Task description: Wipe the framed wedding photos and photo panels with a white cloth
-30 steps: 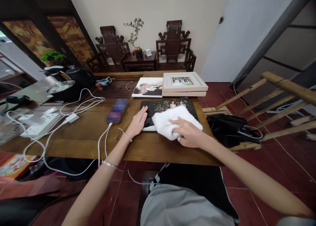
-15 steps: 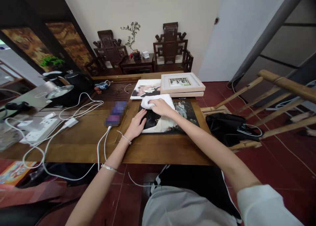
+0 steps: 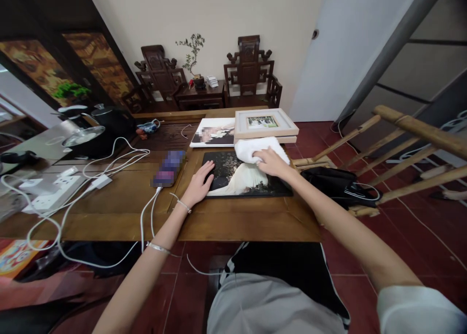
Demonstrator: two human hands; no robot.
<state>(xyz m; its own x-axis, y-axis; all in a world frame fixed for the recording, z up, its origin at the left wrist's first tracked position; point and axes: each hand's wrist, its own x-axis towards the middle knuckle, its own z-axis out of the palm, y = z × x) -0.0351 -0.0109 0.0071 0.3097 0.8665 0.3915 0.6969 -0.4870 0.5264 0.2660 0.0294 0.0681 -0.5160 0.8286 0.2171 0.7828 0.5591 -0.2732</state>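
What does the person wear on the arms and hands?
Near the left hand, a thin silver bracelet circles the wrist, and a silver bangle sits higher on the forearm. Behind the right hand, the arm is bare up to a short white sleeve.

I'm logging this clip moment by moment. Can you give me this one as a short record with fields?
left hand: flat on the left edge of the dark photo print
right hand: holds a white cloth against the print's far right corner
surface: wooden table
left of the print: phone on a white cable
behind the print: framed picture and an unframed photo
right of the table: black bag
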